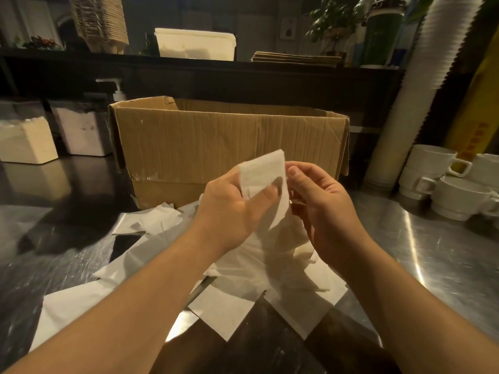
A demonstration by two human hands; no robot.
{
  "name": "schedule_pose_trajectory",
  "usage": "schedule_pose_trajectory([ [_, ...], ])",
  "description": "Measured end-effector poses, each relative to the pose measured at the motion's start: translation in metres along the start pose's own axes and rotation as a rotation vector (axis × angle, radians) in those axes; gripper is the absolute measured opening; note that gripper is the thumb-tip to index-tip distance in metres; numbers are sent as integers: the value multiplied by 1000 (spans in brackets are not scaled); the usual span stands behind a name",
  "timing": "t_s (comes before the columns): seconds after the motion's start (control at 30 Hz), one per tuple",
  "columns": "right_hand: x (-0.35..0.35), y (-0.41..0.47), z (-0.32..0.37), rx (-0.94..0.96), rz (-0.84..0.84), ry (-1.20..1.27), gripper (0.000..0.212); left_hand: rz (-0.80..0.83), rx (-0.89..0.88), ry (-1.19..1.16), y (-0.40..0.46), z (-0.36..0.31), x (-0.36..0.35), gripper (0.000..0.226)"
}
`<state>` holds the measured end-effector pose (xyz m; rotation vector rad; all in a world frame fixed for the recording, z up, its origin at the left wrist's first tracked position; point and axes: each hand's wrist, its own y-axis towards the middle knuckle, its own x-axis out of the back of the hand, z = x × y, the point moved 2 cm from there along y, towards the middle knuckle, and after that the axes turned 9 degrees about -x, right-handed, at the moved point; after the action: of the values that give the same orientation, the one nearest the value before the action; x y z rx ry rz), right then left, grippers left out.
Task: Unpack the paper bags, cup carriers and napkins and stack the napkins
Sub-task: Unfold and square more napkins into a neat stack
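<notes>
Loose napkins [237,268] underlie left hand [232,209] pinching an upright napkin stack [263,174]; right hand [324,209] fingers curled beside.

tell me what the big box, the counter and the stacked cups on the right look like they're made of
Box: brown corrugated cardboard, matte, going by its ribbed wall and creased, scuffed edges.
Counter: likely stainless steel, brushed, with streaky glare and fine scratches.
Cups: probably glazed white ceramic, judging by thick walls, moulded handles and a soft sheen.
</notes>
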<state>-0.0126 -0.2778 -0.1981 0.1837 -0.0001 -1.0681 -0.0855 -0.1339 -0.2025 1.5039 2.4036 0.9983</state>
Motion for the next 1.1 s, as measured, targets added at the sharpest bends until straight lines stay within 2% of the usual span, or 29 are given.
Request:
schedule_pose_trajectory([
  [0.1,5,2,2,38,-91,-65,14,-107,164,-198,4,-1,0,16],
  [0.2,7,3,4,108,-93,-206,11,-190,270,-530,8,-4,-1,27],
  [0.43,6,-1,4,173,103,-517,16,-325,484,-957,11,-8,8,32],
  [0.5,6,-1,2,230,141,-660,13,-339,544,-1044,10,-8,12,40],
  [0.57,6,0,0,255,193,-818,6,-332,569,-1105,10,-5,15,49],
  [0.63,5,-1,0,197,286,-919,6,-324,581,-1143,10,-2,16,52],
  [0.73,5,-2,1,85,364,-1027,18,-328,598,-1147,10,0,16,48],
  [0.9,3,-6,3,18,368,-1240,48,-322,612,-1146,11,0,15,44],
  [1.1,8,1,-5,23,286,-1038,63,-326,609,-1133,10,1,15,44],
])
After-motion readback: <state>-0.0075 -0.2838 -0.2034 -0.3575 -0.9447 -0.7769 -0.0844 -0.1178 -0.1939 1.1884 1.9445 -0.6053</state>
